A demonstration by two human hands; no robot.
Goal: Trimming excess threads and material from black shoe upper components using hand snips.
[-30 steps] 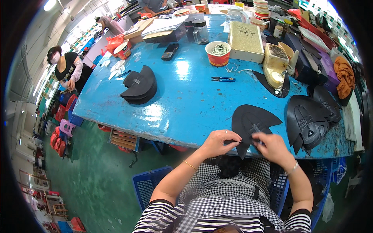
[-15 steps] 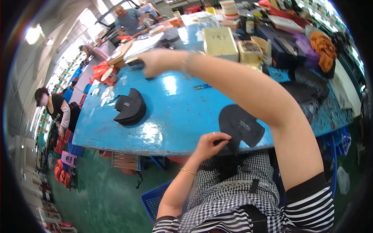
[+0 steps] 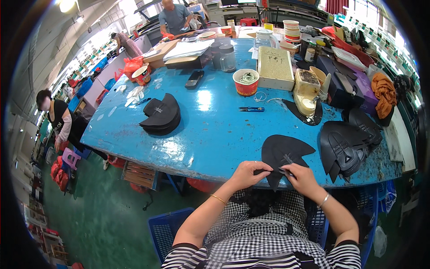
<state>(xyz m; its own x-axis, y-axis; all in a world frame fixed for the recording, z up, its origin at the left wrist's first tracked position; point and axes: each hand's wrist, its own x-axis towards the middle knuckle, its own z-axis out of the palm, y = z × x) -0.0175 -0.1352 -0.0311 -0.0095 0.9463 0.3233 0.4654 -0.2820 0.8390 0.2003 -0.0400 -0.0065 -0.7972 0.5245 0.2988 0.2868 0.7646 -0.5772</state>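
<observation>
At the near edge of the blue table lies a flat black shoe-upper piece with grey stitch-like marks and a notch. My left hand is closed in a pinch on its near left edge. Just to the right, my right hand also has its fingertips pinched together over the near edge; whatever they hold is too small to make out. Further left on the table is a stack of similar black pieces. More black upper pieces overlap at the right.
Blue-handled thread snips lie mid-table, below a paper cup of thread. A dark phone is further left. A stained yellowish block and a box stand at the back right. Blue baskets flank my lap; two other people are beyond the table's left side.
My right hand has come back from the far left of the table to the black piece beside my left hand. My left hand still pinches the piece. The view has shifted.
</observation>
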